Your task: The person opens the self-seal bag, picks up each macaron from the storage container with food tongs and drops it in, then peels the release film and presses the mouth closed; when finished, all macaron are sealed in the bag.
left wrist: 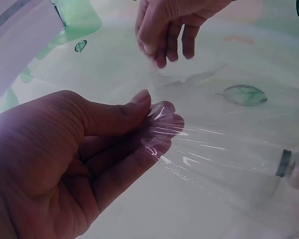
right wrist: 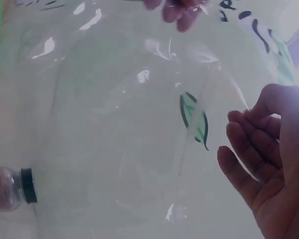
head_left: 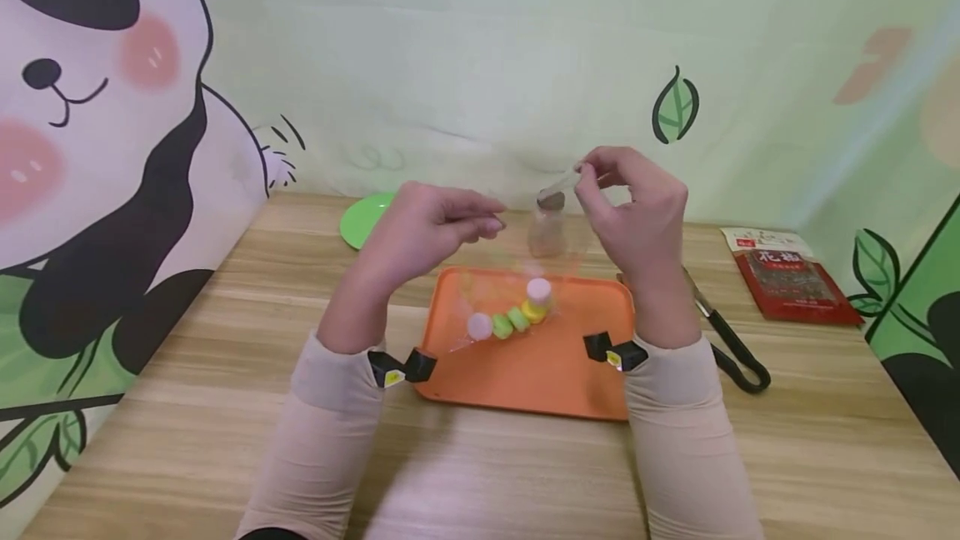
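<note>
Clear plastic film (left wrist: pixel 204 144) stretches between the two hands above the tray. My left hand (head_left: pixel 427 227) pinches its left side between thumb and fingers; in the left wrist view, creases fan out from the fingertips. On the other side my right hand (head_left: pixel 637 207) pinches a corner with thumb and index finger, the other fingers bent loosely. A pale strip runs along the film in the right wrist view. Below, a skewer (head_left: pixel 502 325) with pink, green and yellow pieces lies on an orange tray (head_left: pixel 555 373). I cannot tell whether the film is a bag.
A jar (head_left: pixel 547 232) with a dark lid stands behind the tray. A green plate (head_left: pixel 363 222) lies at the back left. To the right are tongs (head_left: pixel 731 340) with black handles and a red packet (head_left: pixel 795 277). A printed panda backdrop rises behind the table.
</note>
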Demonstrator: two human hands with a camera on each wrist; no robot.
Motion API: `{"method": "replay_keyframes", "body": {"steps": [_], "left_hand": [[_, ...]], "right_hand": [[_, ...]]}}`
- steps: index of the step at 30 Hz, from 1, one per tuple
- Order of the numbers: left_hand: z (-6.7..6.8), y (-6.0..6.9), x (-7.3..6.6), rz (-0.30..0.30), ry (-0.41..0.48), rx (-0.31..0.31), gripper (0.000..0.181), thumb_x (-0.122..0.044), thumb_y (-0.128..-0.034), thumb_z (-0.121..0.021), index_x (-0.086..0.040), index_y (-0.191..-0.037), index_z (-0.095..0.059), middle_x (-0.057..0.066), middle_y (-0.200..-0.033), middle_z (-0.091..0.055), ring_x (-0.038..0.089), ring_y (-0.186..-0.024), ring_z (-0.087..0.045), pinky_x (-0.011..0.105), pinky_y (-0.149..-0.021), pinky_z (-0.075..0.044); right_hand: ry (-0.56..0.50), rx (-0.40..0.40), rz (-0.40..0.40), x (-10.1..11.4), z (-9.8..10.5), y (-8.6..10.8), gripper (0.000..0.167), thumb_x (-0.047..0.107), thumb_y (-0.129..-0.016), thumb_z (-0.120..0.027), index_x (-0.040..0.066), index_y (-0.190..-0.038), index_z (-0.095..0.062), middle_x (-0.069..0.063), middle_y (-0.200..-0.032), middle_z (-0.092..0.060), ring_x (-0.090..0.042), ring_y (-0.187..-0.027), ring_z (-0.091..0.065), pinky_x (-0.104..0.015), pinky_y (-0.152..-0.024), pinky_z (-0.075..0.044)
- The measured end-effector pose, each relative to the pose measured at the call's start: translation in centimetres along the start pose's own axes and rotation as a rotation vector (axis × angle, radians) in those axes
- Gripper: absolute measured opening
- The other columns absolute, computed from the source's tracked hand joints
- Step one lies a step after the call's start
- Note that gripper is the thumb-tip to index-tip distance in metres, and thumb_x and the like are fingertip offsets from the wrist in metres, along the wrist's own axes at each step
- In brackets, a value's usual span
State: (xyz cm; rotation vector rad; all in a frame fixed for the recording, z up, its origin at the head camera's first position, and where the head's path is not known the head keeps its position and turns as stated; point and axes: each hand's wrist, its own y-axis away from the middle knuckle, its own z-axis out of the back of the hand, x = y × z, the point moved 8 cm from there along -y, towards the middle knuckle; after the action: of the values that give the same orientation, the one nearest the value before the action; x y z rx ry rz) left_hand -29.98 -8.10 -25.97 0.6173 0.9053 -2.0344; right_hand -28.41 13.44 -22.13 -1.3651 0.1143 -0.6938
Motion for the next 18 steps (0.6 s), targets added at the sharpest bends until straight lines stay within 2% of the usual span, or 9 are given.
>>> {"method": "replay_keyframes", "body": {"steps": [4,7,11,13,15,18], "left_hand": [[0.8,0.2,1.2,0.038,0.107,0.006,0.018,-0.017,-0.0931,-0.074,-0.018,-0.111,-0.078,-0.007,-0.095,-0.077,0.009,-0.085,-0.073,0.034,-0.077,-0.059],[1.6,0.3,2.3,0.060,0.176,0.006,0.017,-0.013,-0.0935,-0.073,-0.014,-0.110,-0.078,-0.002,-0.095,-0.077,0.013,-0.085,-0.073,0.036,-0.079,-0.060],[3.2,0.8,3.3,0.076,0.178,-0.032,0.016,-0.013,-0.0928,-0.074,-0.011,-0.108,-0.078,0.001,-0.095,-0.078,0.015,-0.084,-0.074,0.032,-0.076,-0.059],[3.9,1.1,3.6,0.084,0.161,-0.056,0.016,-0.014,-0.0925,-0.074,-0.012,-0.107,-0.079,0.001,-0.094,-0.078,0.015,-0.085,-0.074,0.030,-0.075,-0.059],[4.6,1.4,3.8,0.084,0.143,-0.072,0.015,-0.015,-0.0923,-0.075,-0.013,-0.107,-0.079,0.001,-0.094,-0.078,0.015,-0.086,-0.074,0.028,-0.076,-0.058],[5.2,1.7,4.0,0.092,0.145,-0.088,0.015,-0.014,-0.0919,-0.075,-0.012,-0.106,-0.079,0.002,-0.093,-0.078,0.016,-0.087,-0.074,0.028,-0.077,-0.059]], "right_hand": [[-0.199,-0.059,-0.264,-1.8,1.4,-0.2,0.011,0.003,-0.094,-0.065,-0.005,-0.093,-0.072,-0.008,-0.087,-0.075,-0.013,-0.074,-0.067,-0.023,-0.072,-0.056],[-0.387,-0.167,-0.429,-3.1,3.2,-0.1,0.010,0.000,-0.094,-0.066,-0.009,-0.092,-0.071,-0.011,-0.086,-0.074,-0.018,-0.075,-0.067,-0.024,-0.070,-0.056],[-0.529,-0.329,-0.540,-5.7,6.8,0.3,0.006,-0.006,-0.091,-0.067,-0.012,-0.090,-0.069,-0.016,-0.084,-0.073,-0.025,-0.075,-0.066,-0.027,-0.068,-0.056],[-0.537,-0.420,-0.596,-7.8,9.4,1.0,0.006,-0.007,-0.089,-0.069,-0.013,-0.090,-0.068,-0.019,-0.084,-0.072,-0.027,-0.074,-0.067,-0.028,-0.066,-0.057],[-0.486,-0.495,-0.651,-10.1,12.1,2.1,0.007,-0.005,-0.089,-0.070,-0.012,-0.090,-0.069,-0.019,-0.085,-0.072,-0.027,-0.074,-0.067,-0.028,-0.066,-0.056],[-0.308,-0.560,-0.762,-13.2,16.1,4.3,0.008,0.001,-0.091,-0.069,-0.006,-0.092,-0.072,-0.012,-0.087,-0.073,-0.021,-0.076,-0.067,-0.026,-0.070,-0.054]]}}
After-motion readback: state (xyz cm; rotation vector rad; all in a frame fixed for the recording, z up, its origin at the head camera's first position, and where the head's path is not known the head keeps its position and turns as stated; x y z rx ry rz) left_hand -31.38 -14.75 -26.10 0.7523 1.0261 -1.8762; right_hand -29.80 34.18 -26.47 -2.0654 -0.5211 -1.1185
